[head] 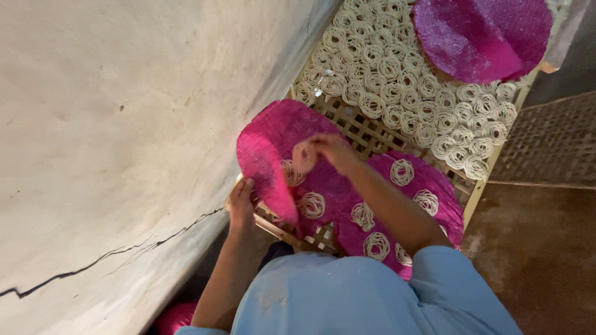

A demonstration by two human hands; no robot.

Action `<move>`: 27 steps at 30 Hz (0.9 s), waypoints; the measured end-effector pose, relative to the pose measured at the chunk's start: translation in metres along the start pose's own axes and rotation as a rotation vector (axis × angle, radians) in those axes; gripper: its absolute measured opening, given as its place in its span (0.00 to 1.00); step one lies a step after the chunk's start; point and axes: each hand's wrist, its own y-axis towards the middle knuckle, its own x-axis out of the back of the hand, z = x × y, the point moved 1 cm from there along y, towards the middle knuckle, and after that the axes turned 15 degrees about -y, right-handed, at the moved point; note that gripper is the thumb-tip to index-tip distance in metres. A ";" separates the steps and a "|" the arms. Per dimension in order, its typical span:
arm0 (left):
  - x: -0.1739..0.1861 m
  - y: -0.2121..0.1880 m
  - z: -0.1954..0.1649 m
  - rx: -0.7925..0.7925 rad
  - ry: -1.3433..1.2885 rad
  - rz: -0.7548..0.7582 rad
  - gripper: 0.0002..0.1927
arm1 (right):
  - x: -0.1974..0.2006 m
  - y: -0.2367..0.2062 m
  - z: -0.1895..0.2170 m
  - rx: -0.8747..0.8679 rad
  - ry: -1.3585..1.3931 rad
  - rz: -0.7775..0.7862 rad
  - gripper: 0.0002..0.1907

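Left hand (242,201): fingers closed on the edge of a tilted pink mat (273,155). Right hand (332,151): a noodle coil (304,156) is apparently pinched above the mat. Beyond, a bamboo rack (363,133) is covered with coils.

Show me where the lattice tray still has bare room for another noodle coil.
Bare lattice shows between the packed coils and the pink mats. The right hand holds a coil just below it. The tray's far end is crowded; another pink mat lies there.

A cracked pale wall (112,155) runs alongside; a purple round mat (481,34) lies far off; brown floor (540,248) below.
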 end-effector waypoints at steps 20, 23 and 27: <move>0.013 -0.007 -0.023 -0.149 0.498 -0.021 0.16 | 0.050 0.071 0.041 0.302 -0.768 -0.778 0.17; 0.003 -0.008 -0.014 0.076 -0.016 0.133 0.20 | 0.035 0.038 0.044 0.512 -0.747 -0.864 0.18; -0.024 -0.013 0.001 0.279 -0.363 0.259 0.25 | -0.033 -0.014 0.017 0.262 -0.370 -0.011 0.13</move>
